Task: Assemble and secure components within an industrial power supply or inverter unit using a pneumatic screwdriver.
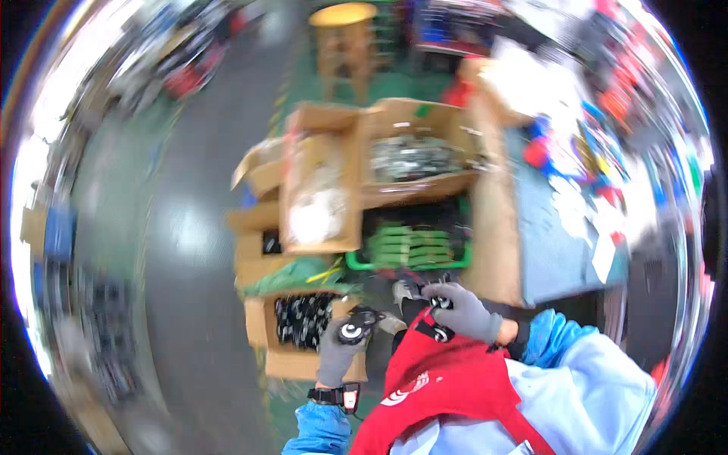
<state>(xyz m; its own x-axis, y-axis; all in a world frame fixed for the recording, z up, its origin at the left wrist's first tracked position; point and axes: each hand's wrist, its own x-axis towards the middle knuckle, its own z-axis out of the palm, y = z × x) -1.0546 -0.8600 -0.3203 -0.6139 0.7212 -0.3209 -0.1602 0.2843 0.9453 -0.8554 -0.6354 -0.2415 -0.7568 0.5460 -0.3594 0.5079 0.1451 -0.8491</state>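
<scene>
Red apron nearest. Left hand grip clamped on black part above right edge of open box; right hand clamped on similar part by the apron, likely held close for handling.

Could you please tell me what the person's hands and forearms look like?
The left hand and right hand wear grey gloves. A black strap with a small device circles the left wrist; something black shows at the right. The blue sleeves look wrinkled, the right turning paler higher up.
</scene>
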